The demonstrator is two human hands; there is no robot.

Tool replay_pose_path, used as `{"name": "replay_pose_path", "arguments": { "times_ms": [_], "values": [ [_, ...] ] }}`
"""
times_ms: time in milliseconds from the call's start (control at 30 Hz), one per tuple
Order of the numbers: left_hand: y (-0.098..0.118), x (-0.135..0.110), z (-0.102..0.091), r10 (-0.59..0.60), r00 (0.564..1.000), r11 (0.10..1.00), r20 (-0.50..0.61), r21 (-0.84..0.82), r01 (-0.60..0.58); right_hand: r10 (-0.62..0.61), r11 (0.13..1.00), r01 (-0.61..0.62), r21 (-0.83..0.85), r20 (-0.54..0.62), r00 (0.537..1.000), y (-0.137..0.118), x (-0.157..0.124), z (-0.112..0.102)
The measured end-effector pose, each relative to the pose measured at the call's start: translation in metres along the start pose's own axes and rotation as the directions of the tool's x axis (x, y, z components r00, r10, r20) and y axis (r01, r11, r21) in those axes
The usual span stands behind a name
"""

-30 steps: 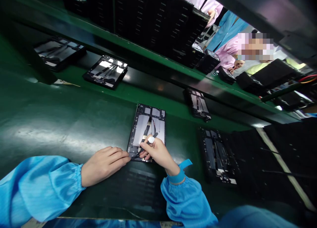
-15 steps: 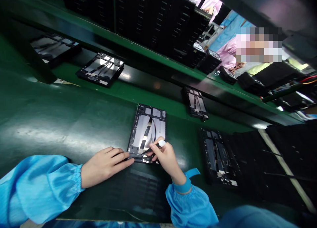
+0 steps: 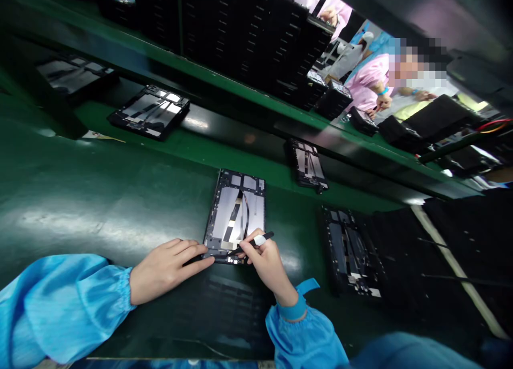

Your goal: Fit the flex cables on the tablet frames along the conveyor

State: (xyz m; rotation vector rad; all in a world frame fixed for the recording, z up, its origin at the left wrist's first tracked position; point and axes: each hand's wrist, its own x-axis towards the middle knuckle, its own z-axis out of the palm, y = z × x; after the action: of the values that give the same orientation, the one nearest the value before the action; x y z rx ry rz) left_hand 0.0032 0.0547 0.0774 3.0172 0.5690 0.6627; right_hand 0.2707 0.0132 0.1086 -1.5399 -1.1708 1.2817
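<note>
An opened tablet (image 3: 240, 215) with a bare silver-grey inside, a dark flat cable and a thin curved cable lies on the green bench in front of me. My left hand (image 3: 170, 267) rests at its lower left corner, fingers stretched out, the thumb and fingertips touching the edge. In my right hand (image 3: 262, 259) are thin black tweezers (image 3: 269, 235) with a white wrap, pinched between thumb and fingers. Their tip points down to the left, over the small parts along the tablet's lower edge. Whether the tip touches anything is too small to tell.
More opened tablets lie around: a stack (image 3: 150, 112) at the back left, another unit (image 3: 308, 163) behind, and one (image 3: 352, 254) to the right beside dark stacks. A green shelf (image 3: 224, 75) with tall black stacks crosses the back. Beyond it a person in pink works.
The tweezers have swung so their back end now points right, and their tip sits slightly lower on the tablet. My left hand keeps its place. The whole view has shifted a little.
</note>
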Motion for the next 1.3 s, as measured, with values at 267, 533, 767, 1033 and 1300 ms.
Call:
{"name": "replay_pose_path", "arguments": {
  "times_ms": [267,533,767,1033,1300],
  "values": [
    [0.003,0.007,-0.006,0.009,1.0,0.999,-0.004,0.049,-0.009,-0.003,0.999,0.004,0.046,-0.022,1.0,0.002,0.001,0.003],
    [0.003,0.012,-0.009,0.032,0.999,0.995,-0.001,0.089,-0.032,-0.02,0.999,0.021,0.043,-0.018,1.0,0.003,0.002,0.003],
    [0.012,0.015,-0.007,-0.013,0.995,0.994,0.096,0.113,0.002,-0.041,0.999,0.042,0.027,-0.02,0.999,0.0,0.001,0.003],
    [0.008,0.013,-0.003,-0.058,0.991,0.997,0.124,-0.048,0.064,-0.117,0.993,0.12,0.011,-0.138,0.983,0.005,0.001,0.004],
    [0.008,0.031,0.005,0.015,1.0,0.994,-0.02,-0.11,-0.017,-0.184,0.951,0.277,0.134,-0.475,0.861,0.025,0.009,0.0]
  ]
}}
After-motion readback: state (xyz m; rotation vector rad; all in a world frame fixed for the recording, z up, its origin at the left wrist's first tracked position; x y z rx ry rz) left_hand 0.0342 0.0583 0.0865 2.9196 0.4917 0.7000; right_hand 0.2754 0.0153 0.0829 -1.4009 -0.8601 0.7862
